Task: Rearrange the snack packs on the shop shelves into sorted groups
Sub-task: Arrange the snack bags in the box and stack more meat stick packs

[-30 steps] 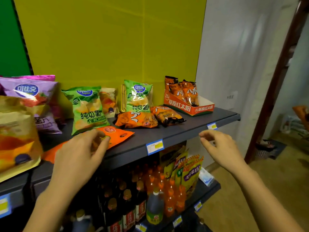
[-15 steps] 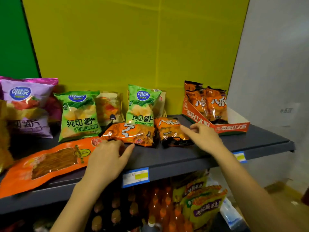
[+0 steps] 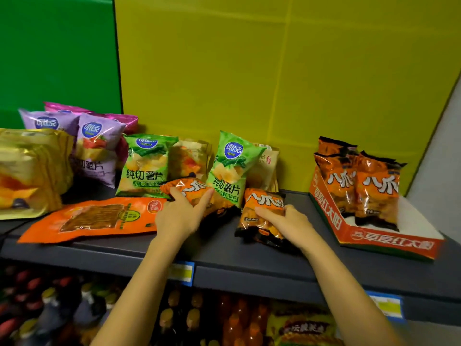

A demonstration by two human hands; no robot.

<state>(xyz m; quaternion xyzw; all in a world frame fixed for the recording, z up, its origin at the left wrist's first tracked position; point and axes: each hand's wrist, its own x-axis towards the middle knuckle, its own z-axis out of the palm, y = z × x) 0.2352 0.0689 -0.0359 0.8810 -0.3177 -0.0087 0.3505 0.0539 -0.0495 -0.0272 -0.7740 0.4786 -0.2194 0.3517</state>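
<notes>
Left hand (image 3: 178,217) gripping one loose orange pack (image 3: 192,193), mid-shelf; right hand (image 3: 287,222) clamped on second orange pack (image 3: 262,211), just right of it. Matching packs stand in red display box (image 3: 384,242), far right. Judging: sorting barely begun. Green chip bags (image 3: 143,166) split by other packs, purple bags (image 3: 98,148) far left, flat orange pouch (image 3: 92,218) lying near shelf (image 3: 249,255) edge.

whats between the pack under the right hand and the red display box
Nothing: the head view shows only bare dark shelf between the orange pack under the right hand and the red display box.
</notes>
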